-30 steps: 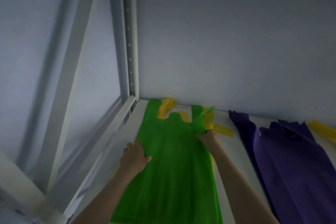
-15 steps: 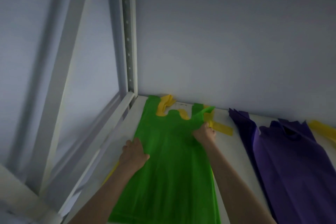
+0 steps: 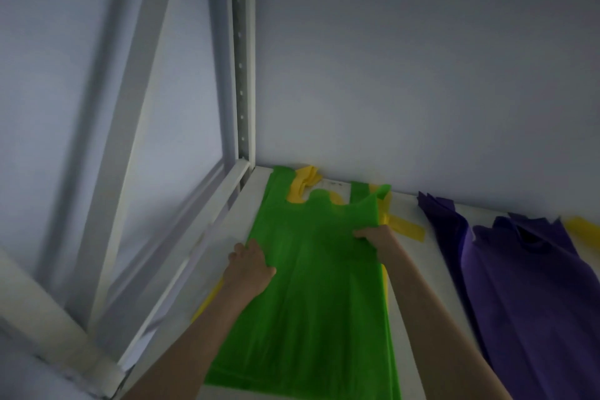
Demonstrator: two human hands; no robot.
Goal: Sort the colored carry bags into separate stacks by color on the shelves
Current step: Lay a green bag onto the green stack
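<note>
Pale wall behind, white metal shelf running along it, perforated upright post standing at the far left corner. A green bag is lying flat on the shelf between the two hands, handles pointing away toward the wall.

Step in hand, as I judge it: the green bag is being laid and squared up on its spot, but yellow bags are sticking out from under it, beyond the fingertips and off to the right of the right hand, with another yellow edge showing just below the left wrist. So colours are looking mixed here. Next move likely calls for either pulling the green off the yellow or sliding the yellow out, lifting by an edge so the thin fabric is not dragging the layer beneath.

Left hand is resting on the bag's left edge, thumb lying on top of the fabric, fingers curling over the edge; seems to be gripping it, though the underside is hidden.

Right hand is sitting at the bag's right edge near the handle base, fingers bending down and bunching the fabric, pinching it.

Purple bags are lying well to the right of the right hand, apart from the green.
</note>
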